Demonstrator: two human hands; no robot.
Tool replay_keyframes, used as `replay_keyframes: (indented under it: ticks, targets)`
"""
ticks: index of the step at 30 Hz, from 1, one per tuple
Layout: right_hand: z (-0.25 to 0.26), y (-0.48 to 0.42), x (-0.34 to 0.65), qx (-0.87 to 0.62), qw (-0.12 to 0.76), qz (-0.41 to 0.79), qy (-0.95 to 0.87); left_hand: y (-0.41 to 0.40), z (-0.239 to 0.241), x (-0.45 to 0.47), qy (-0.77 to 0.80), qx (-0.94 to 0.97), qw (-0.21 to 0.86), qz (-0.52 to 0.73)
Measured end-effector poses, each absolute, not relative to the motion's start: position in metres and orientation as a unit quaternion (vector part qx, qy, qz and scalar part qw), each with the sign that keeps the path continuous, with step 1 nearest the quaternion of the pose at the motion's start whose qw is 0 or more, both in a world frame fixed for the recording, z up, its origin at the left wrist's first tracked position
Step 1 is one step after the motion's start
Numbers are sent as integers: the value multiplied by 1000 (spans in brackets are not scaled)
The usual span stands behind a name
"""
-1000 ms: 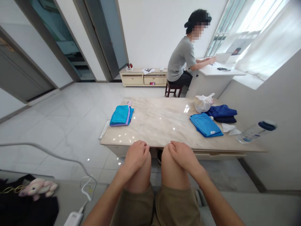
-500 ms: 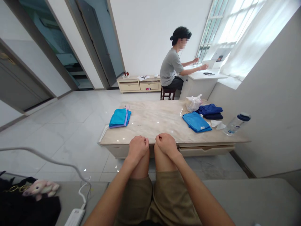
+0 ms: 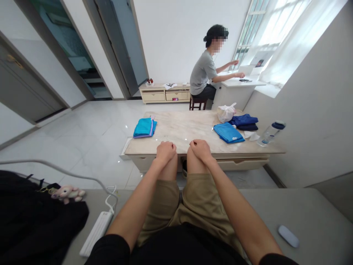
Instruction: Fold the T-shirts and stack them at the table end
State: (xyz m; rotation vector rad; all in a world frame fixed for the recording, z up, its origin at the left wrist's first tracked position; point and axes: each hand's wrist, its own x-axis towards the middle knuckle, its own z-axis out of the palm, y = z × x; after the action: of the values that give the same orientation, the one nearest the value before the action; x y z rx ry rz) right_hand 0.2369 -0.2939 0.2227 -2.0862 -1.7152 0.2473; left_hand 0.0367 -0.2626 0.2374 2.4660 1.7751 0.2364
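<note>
My left hand (image 3: 166, 151) rests on my left knee, its fingers curled in, and no object shows in it. On the other knee lies my right hand (image 3: 200, 150), also loosely closed with nothing visible in it. Just beyond both hands is the marble-topped coffee table (image 3: 182, 129). A folded stack of blue and purple cloth (image 3: 143, 127) sits at its left end. Toward the right lie a folded blue cloth (image 3: 228, 132) and folded dark blue cloth (image 3: 244, 120), beside a white plastic bag (image 3: 226, 112). Neither hand touches any of these.
A clear water bottle (image 3: 270, 134) stands at the table's right end near white paper (image 3: 251, 135). On the sofa are a power strip (image 3: 97, 233), a black bag (image 3: 41, 221) with a pink plush toy (image 3: 68, 193), and a white mouse (image 3: 288, 236). Another person (image 3: 204, 71) sits at a desk.
My view has tilted down, so the table sits higher and the mouse and my black shirt show more fully. My hands stay on my knees. The other person's hands have shifted slightly.
</note>
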Motion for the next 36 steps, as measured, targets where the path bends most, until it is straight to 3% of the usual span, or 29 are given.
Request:
replay_keyframes:
  ticks: [13, 16, 19, 22, 27, 32, 36]
  targets:
    - [217, -286, 234, -734, 250, 105, -622, -250, 226, 27, 532, 844, 26, 64]
    - [213, -273, 242, -710, 290, 174, -618, -242, 223, 24, 516, 853, 43, 67]
    - [200, -251, 261, -631, 355, 317, -612, -241, 216, 19, 488, 866, 44, 101]
    - [177, -221, 296, -655, 354, 393, -540, -247, 207, 13, 487, 858, 46, 157]
    - [147, -178, 390, -842, 286, 203, -409, -253, 204, 12, 487, 851, 15, 195]
    - [129, -149, 478, -899, 215, 93, -371, -244, 206, 24, 437, 878, 33, 194]
    - [105, -134, 518, -913, 85, 16, -399, -236, 207, 29, 434, 875, 74, 202]
